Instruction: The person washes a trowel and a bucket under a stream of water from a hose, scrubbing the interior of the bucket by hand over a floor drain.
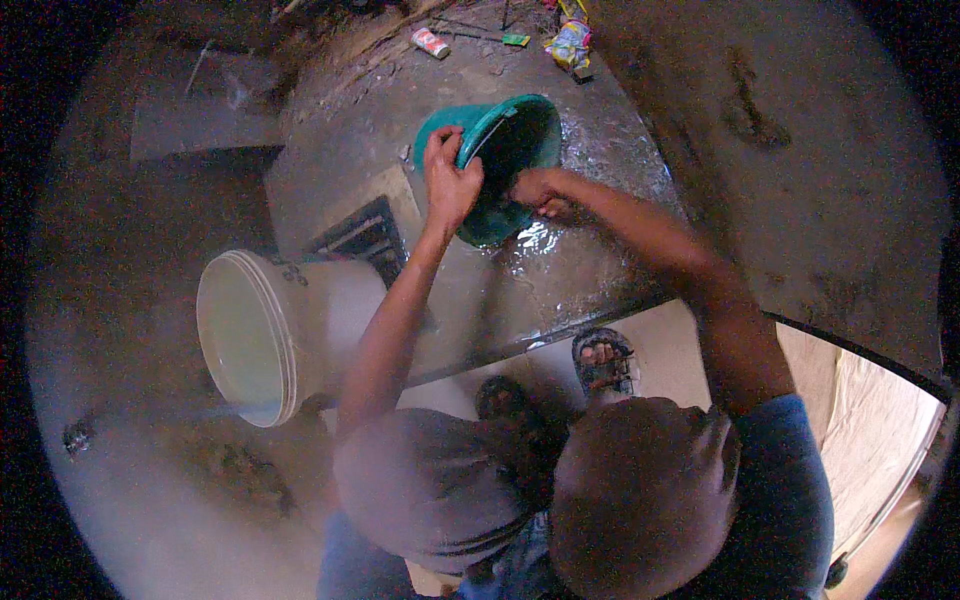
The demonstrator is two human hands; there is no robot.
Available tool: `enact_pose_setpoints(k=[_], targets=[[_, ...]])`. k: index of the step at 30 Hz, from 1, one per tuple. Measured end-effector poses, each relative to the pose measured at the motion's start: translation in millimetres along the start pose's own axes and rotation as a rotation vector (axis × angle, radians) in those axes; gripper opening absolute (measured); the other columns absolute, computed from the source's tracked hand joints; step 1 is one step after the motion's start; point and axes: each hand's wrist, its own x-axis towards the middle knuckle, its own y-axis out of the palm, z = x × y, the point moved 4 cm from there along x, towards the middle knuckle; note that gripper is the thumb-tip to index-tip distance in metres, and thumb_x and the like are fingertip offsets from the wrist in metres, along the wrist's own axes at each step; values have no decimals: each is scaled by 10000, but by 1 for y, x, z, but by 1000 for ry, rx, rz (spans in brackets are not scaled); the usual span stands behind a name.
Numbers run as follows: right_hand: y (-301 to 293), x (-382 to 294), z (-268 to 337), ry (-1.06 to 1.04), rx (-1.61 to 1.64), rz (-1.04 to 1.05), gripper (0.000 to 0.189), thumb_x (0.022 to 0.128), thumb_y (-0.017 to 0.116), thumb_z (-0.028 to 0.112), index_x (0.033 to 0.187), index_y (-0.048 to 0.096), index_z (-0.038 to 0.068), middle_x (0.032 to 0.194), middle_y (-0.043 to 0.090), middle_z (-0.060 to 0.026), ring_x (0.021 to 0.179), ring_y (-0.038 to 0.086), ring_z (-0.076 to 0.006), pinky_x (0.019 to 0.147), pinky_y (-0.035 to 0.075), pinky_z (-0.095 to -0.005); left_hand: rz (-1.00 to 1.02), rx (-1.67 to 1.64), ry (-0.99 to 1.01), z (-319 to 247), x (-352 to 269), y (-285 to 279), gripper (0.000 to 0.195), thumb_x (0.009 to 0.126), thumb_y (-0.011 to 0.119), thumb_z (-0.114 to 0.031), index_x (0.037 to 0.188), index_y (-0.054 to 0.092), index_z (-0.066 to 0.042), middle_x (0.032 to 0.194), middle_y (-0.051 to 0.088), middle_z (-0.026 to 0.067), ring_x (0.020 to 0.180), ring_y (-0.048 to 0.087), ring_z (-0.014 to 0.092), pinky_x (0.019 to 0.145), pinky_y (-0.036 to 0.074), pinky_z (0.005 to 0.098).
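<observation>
A green plastic bucket lies tilted on the wet concrete floor, its mouth turned to the right. My left hand grips its rim on the near left side, with the thumb at the mouth. My right hand is at the lower right of the mouth, its fingers curled. Blur and the dark interior hide whether it holds anything. Water glistens on the concrete just below the bucket.
At left stands a large white plastic bucket beside a floor drain grate. Farther off lie a red-and-white cup, a small green packet and a colourful plastic package. My sandalled foot is below a raised edge.
</observation>
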Motion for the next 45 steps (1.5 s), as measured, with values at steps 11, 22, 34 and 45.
enact_pose_setpoints(k=[11, 22, 34, 45], targets=[[17, -54, -21, 239, 188, 230, 392, 882, 430, 333, 1074, 560, 17, 884, 626, -244, 829, 612, -396, 723, 491, -477, -112, -31, -12, -1, 4, 1, 327, 650, 593, -78, 949, 579, 54, 1111, 517, 190, 1028, 488, 362, 902, 389, 411], [44, -61, -22, 92, 43, 191, 417, 874, 436, 361, 964, 604, -10, 973, 611, -242, 890, 591, -415, 800, 468, -475, -141, 0, -20, -4, 2, 4, 351, 647, 583, -64, 976, 582, 58, 1102, 517, 198, 1018, 488, 366, 901, 391, 411], [44, -71, -26, 484, 298, 147, 480, 883, 383, 389, 1032, 564, -30, 1034, 589, -258, 939, 576, -411, 830, 454, -480, -136, 8, -29, 0, 4, 6, 355, 640, 579, -32, 985, 570, 50, 1102, 511, 189, 1027, 482, 359, 901, 391, 412], [61, -28, -14, 102, 294, 285, 434, 864, 453, 371, 996, 589, -20, 851, 634, -234, 772, 623, -363, 696, 501, -451, -133, 36, 2, -9, -2, -4, 380, 654, 555, 5, 1029, 496, -8, 1006, 493, 181, 977, 471, 371, 872, 379, 434]])
